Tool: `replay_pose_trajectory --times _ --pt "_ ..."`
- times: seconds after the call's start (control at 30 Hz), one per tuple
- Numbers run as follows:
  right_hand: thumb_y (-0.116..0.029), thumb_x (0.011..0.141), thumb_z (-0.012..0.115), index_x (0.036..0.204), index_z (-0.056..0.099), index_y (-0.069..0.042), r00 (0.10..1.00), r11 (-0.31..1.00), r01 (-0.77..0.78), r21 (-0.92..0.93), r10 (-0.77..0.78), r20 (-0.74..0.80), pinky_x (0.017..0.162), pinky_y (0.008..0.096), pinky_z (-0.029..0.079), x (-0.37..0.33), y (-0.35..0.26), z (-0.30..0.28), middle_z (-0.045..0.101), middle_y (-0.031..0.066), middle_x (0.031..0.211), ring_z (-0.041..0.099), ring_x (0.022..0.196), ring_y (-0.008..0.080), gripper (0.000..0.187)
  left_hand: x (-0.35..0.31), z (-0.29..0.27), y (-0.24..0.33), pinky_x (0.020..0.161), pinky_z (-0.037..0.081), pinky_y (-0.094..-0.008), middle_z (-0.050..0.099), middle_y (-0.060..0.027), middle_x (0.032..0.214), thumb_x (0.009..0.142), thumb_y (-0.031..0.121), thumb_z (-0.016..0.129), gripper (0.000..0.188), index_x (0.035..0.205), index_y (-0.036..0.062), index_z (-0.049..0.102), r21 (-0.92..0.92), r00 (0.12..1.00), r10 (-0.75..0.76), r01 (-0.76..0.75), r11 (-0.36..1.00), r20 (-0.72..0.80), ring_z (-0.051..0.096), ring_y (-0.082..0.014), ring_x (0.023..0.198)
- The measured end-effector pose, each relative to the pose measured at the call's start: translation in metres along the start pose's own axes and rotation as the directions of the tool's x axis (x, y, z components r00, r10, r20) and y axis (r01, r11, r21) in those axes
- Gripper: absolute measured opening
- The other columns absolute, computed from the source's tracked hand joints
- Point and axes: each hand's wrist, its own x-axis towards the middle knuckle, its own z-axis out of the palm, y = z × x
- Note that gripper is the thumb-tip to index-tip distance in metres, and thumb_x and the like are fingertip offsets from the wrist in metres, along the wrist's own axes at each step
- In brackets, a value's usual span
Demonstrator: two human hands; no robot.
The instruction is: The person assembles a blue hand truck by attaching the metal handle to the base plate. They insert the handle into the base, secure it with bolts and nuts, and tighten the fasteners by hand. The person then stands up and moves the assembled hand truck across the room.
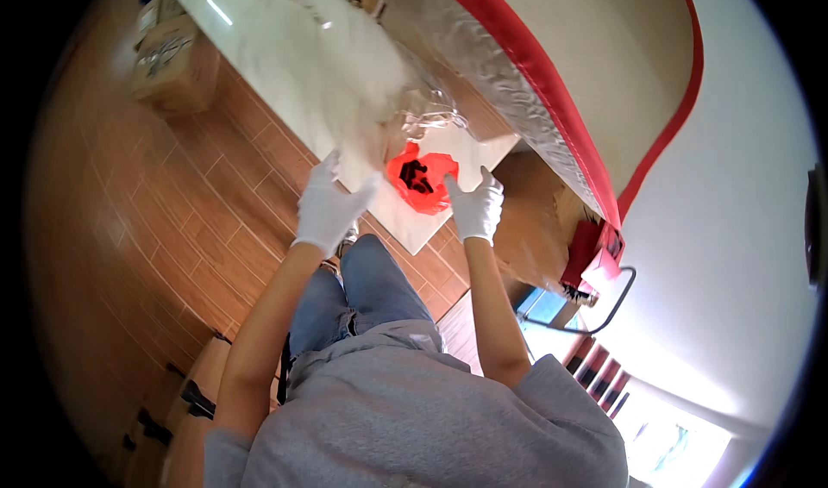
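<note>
A red plastic bag [442, 165] lies with its mouth spread on the near end of a pale, glossy table [416, 229]. Several dark pieces [415, 178] show inside it, too small to name. My left hand [332, 205], in a white glove, hovers left of the bag with thumb and fingers apart, slightly blurred. On the bag's right side is my right hand [476, 207], also white-gloved. Its thumb reaches the bag's edge while the fingers stay apart from it; whether the thumb touches the plastic I cannot tell.
Clear crumpled plastic [435, 113] lies beyond the bag. A red-edged fabric cover [552, 100] arches over the table's right side. Cardboard boxes stand at far left [179, 65] and right of the table [526, 221]. Wood-look tiles [164, 203] make up the floor.
</note>
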Motion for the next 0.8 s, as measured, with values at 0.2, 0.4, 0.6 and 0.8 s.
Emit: replay_pose_trajectory --times 0.2,0.4,0.6,0.8 --pt "-0.056 0.067 0.071 0.13 0.038 -0.006 1.0 0.986 0.026 -0.166 -0.025 0.009 0.08 0.0378 0.051 -0.01 -0.026 0.014 0.048 0.0136 0.12 0.053 0.104 0.03 0.087 0.047 0.079 0.018 0.09 0.045 -0.0402 0.061 -0.019 0.112 0.083 0.042 0.059 0.052 0.11 -0.0015 0.059 0.418 0.991 0.036 -0.089 0.904 0.132 0.058 -0.0352 0.102" --pt "-0.025 0.076 0.061 0.099 0.063 -0.008 0.958 0.969 -0.229 0.094 0.207 0.198 0.079 0.0444 0.05 -0.001 0.016 0.015 0.066 0.0158 0.094 0.065 0.088 0.0337 0.029 0.061 0.071 -0.008 0.07 0.044 -0.0311 0.064 -0.0056 0.082 0.086 0.029 0.062 0.03 0.085 -0.001 0.061 -0.269 0.931 -0.094 0.197 0.943 0.354 0.056 -0.0154 0.075" --pt "-0.021 0.077 0.058 0.098 0.065 -0.007 0.948 0.902 -0.287 0.321 0.219 0.232 0.078 0.0413 0.051 -0.01 0.034 -0.009 0.067 0.0174 0.094 0.065 0.088 0.0331 0.026 0.038 0.066 -0.004 0.066 0.039 -0.0245 0.049 0.0021 0.073 0.087 0.024 0.064 0.022 0.08 0.0044 0.056 -0.418 0.929 -0.05 0.213 0.883 0.367 0.044 -0.0064 0.071" --pt "-0.003 0.083 0.05 0.117 0.06 -0.003 0.918 0.615 -0.234 0.753 -0.115 0.38 0.068 0.0303 0.049 -0.005 0.017 -0.017 0.065 0.0119 0.085 0.06 0.076 0.0162 0.036 0.026 0.087 0.047 0.071 0.048 -0.0337 0.062 -0.0125 0.085 0.081 0.018 0.066 0.017 0.083 0.0014 0.064 -0.109 0.799 0.467 -0.463 0.88 0.379 0.061 -0.0225 0.078"
